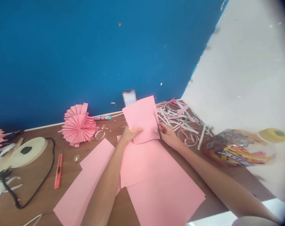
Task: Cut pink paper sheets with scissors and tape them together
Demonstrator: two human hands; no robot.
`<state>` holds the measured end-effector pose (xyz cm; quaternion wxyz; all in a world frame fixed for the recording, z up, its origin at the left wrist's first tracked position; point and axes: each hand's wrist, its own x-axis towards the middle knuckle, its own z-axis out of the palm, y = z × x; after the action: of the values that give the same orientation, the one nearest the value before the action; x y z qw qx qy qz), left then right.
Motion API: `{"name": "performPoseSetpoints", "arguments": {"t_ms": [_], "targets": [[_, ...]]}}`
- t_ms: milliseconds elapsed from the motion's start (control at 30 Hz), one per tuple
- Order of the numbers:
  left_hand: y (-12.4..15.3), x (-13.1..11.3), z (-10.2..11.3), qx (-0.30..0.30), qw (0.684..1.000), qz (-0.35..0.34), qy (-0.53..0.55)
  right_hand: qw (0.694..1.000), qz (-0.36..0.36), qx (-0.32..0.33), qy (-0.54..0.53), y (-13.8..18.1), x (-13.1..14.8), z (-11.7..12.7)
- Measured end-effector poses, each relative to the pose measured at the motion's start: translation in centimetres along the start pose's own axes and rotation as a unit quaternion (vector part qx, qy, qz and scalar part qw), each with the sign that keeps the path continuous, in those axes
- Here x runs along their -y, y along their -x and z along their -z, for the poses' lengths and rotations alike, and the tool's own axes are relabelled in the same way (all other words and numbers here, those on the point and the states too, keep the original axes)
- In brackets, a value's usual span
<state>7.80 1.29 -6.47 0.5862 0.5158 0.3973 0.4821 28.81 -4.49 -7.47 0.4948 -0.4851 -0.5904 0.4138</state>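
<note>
A piece of pink paper [143, 117] is held up above the table by my left hand [131, 134], its thumb on the front near the lower left edge. My right hand [166, 133] grips a pair of scissors [159, 129] at the paper's right edge. The dark blade runs upward along that edge, and the handles are mostly hidden in my fingers. Beneath my hands lie larger pink sheets [166, 188], overlapping one another. More pink paper [86, 185] lies on the left, partly under my left forearm.
Folded pink paper rosettes [80, 127] lie at the back left beside a turquoise-ended tube [106, 117]. A red box cutter [59, 171] and a black cable [42, 188] are at left. Paper strips [177, 116] are heaped at the back right, near a plastic package [236, 149].
</note>
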Motion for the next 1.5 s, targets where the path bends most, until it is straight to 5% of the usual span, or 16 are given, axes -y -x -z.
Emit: {"name": "performPoseSetpoints", "arguments": {"t_ms": [633,867,1133,1500], "targets": [[0.1,-0.1,-0.1,-0.001,1.000,0.009,0.003,0.999,-0.015,-0.027,0.018,0.0,0.5,-0.2],[0.1,0.2,0.2,0.031,0.999,0.009,-0.022,0.996,-0.006,0.004,-0.088,0.0,0.6,-0.3],[0.4,-0.6,0.1,0.110,0.988,0.047,-0.093,0.997,0.039,-0.062,-0.003,0.0,0.7,0.1],[0.7,-1.1,-0.2,0.158,0.979,0.036,-0.124,0.996,0.060,-0.070,-0.015,0.0,1.0,0.2]]}}
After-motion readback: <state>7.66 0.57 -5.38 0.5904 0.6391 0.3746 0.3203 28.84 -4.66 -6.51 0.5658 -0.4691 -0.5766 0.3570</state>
